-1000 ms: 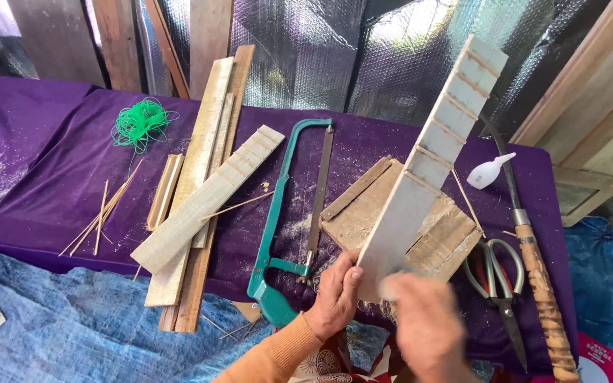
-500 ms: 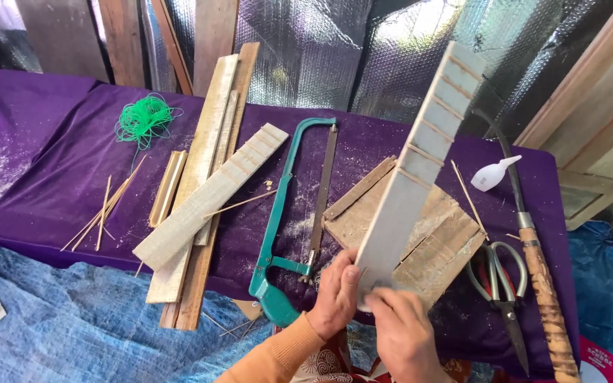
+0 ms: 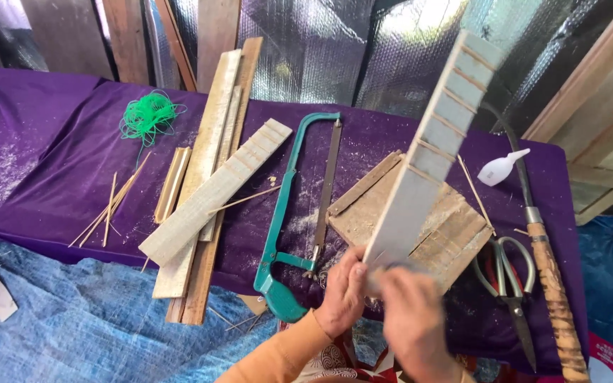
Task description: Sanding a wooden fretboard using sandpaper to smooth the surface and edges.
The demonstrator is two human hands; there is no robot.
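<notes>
Centrally: notched wooden strip (image 3: 431,145), tilted up over wooden board (image 3: 455,227). Left hand (image 3: 342,294) fingers clamped on strip's lower end; right hand (image 3: 409,319) blurred, pressed against same end, finger grip unclear. Left of board: green hacksaw (image 3: 285,234). Right of board: scissors (image 3: 509,273).

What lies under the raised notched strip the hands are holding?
Under the notched strip lies a worn wooden board on the purple cloth. The strip's lower end hides the board's middle, and the left hand and right hand cover its near edge.
</notes>
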